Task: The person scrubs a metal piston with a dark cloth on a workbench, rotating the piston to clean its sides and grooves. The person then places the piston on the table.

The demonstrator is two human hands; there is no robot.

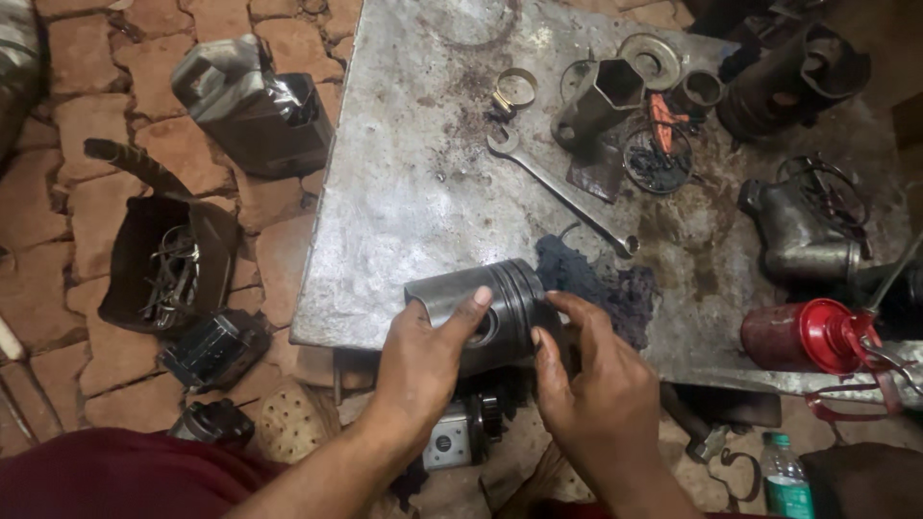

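Head view. The left hand (423, 360) grips the skirt of a grey piston (486, 303), thumb laid across its side; the right hand (591, 384) closes its fingers on the ringed crown end. The piston lies sideways at the near edge of a stained metal table (404, 173), touching a dark rag (601, 284). Farther back on the table lie a spanner (558, 187), a hex socket (596, 101) and a ring clamp (514, 88); a red oil can (803, 334) lies at the right edge. A black tub (163, 264) stands on the brick floor (87, 125).
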